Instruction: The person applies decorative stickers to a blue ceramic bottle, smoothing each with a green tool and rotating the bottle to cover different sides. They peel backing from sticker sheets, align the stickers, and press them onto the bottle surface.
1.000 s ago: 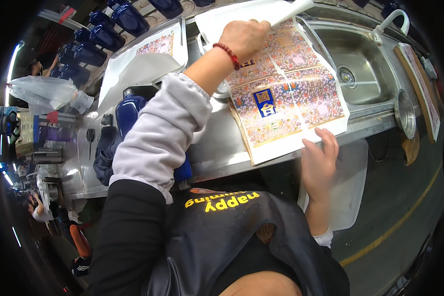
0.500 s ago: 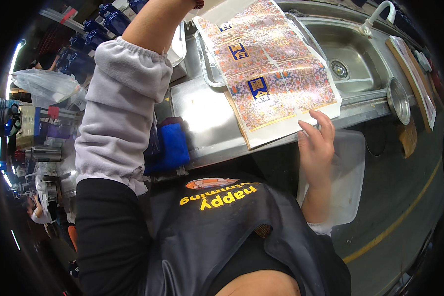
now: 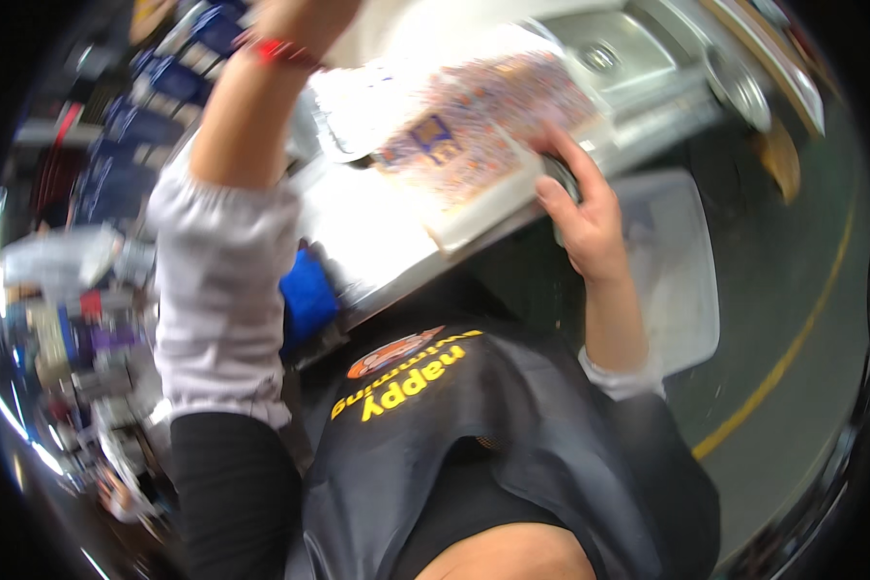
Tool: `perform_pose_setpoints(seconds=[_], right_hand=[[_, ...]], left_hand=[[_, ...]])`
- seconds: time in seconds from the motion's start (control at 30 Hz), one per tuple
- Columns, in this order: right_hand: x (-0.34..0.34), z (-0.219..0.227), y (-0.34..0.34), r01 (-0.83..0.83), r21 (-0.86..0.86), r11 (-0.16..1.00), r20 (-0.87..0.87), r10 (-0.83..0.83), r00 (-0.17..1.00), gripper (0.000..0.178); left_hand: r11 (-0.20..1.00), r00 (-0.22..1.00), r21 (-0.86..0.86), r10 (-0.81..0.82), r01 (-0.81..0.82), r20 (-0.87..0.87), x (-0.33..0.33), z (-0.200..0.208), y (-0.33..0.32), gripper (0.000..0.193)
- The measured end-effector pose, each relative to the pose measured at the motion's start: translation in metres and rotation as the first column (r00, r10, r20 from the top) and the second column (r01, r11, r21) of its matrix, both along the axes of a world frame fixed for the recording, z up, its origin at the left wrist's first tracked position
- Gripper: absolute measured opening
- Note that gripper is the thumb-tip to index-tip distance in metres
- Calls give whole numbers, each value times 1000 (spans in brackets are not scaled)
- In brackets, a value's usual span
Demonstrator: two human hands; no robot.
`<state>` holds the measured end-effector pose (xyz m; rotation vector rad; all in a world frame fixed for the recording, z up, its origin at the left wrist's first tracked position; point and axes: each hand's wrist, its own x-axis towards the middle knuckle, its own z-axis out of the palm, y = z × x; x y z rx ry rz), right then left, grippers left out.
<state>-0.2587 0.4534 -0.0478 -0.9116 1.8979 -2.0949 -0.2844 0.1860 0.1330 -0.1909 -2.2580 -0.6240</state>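
A glossy printed sheet [image 3: 474,126], covered in a small orange and pink pattern with a blue panel, lies on the metal counter. Motion blur smears it. Over its near right edge is my right hand [image 3: 590,217], thumb and index finger apart and nothing visible between them; whether a fingertip touches the sheet, I cannot tell. My left arm reaches past the sheet's left side. Only the wrist, with a red bracelet [image 3: 280,53], and part of my left hand [image 3: 314,14] show at the top edge; its fingers are out of the picture.
Beyond the sheet is a steel sink [image 3: 628,58], with a round metal bowl [image 3: 739,87] at its right. A translucent plastic bin [image 3: 681,280] stands below the counter, right of my right forearm. A blue cloth-like item [image 3: 307,295] lies by my left sleeve. Blue containers [image 3: 116,184] are at left.
The view has shifted and blurred, so the sheet and sink appear farther up and left. My right thumb and index finger have spread. More of my left wrist and its bracelet shows.
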Motion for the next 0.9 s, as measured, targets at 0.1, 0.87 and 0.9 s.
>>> perform_pose_setpoints(seconds=[0.1, 0.87, 0.9], right_hand=[[4, 15, 14, -29, -294, 955, 28, 39, 999, 75], [42, -216, 216, 913, 95, 396, 827, -541, 149, 19], [23, -196, 202, 871, -5, 491, 778, -545, 312, 20]], left_hand=[[970, 954, -18, -243, 244, -174, 6, -9, 63, 13], [850, 748, -58, -427, 524, 507, 113, -100, 126, 49], [870, 752, -14, -418, 493, 509, 119, -94, 108, 52]])
